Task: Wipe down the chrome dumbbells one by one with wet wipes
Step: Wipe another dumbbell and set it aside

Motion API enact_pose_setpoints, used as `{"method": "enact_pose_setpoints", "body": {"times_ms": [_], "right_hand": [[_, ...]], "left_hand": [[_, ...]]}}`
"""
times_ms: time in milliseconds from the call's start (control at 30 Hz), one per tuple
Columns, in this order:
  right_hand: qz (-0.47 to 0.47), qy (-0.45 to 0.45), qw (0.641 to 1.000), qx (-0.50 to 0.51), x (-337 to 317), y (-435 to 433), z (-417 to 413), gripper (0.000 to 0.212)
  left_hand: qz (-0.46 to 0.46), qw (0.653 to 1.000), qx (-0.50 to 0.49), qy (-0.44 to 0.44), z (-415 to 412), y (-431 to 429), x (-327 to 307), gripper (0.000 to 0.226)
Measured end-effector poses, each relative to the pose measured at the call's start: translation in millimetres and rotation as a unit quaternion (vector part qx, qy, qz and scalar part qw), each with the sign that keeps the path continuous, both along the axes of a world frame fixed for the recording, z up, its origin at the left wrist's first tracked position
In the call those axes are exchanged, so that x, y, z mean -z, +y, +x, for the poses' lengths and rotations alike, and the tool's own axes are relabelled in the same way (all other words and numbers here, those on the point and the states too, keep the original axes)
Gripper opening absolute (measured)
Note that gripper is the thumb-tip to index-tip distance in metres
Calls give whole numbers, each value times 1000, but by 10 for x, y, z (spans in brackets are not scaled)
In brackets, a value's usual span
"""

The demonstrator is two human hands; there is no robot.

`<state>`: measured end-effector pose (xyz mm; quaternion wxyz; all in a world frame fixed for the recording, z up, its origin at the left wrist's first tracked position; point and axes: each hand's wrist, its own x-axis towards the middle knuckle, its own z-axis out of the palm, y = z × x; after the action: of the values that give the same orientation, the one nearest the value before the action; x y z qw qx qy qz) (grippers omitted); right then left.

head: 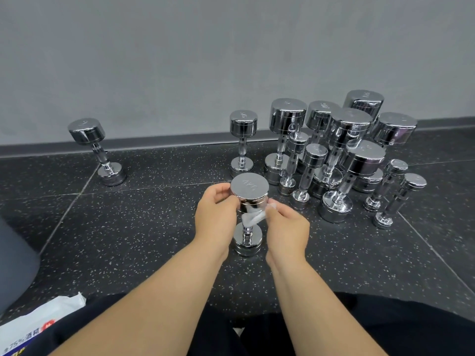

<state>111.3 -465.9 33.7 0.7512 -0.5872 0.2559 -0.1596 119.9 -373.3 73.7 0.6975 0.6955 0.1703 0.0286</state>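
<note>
Dumbbell [249,187] is stood upright on floor [144,227] between the hands. Its top head is gripped by left hand [214,217]. Wipe [253,219] is pinched by right hand [288,231] against the handle. Other dumbbells [344,150] are clustered beyond right hand.

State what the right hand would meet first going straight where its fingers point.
Likely the upper head of the upright chrome dumbbell, beyond the white wet wipe the right hand pinches.

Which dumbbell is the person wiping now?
The upright dumbbell nearest the person: the left hand holds its top head, the right hand pinches a wipe at its handle.
</note>
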Motion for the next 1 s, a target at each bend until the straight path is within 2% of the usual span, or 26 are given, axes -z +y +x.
{"method": "enact_pose_setpoints", "body": {"times_ms": [100, 200, 267, 333, 400, 533, 667, 833, 867, 933, 1000], "right_hand": [[-20, -36, 999, -5, -59, -3, 74, 34], [76, -15, 996, -39, -97, -104, 145, 36], [136, -14, 989, -55, -132, -150, 153, 30], [152, -40, 987, -38, -195, -186, 190, 23], [154, -52, 986, -35, -190, -210, 262, 21], [151, 8, 985, -77, -66, -183, 270, 24], [170, -78, 980, -74, -182, -210, 366, 15], [131, 25, 988, -82, -80, -228, 463, 9], [118, 23, 990, -80, -79, -221, 454, 11], [85, -17, 993, -78, -144, -217, 466, 27], [55, -36, 994, -82, -203, -235, 509, 15]], "left_hand": [[-5, 1000, -2, 0, 16, 5, 9, 29], [-7, 1000, -2, 2, 61, 19, 18, 27], [-13, 1000, -1, 5, 86, 18, 35, 26], [-16, 1000, -2, 8, 107, 5, 45, 25], [-16, 1000, -9, 5, 142, -4, 57, 27], [6, 1000, -18, -11, 199, -37, 80, 29], [46, 999, -12, -24, 234, -79, 83, 31], [72, 997, -14, -17, 308, -71, 107, 27], [75, 997, -13, -18, 319, -73, 114, 27], [83, 996, -10, -22, 344, -79, 129, 26], [86, 996, -9, -23, 364, -76, 142, 25]]}}
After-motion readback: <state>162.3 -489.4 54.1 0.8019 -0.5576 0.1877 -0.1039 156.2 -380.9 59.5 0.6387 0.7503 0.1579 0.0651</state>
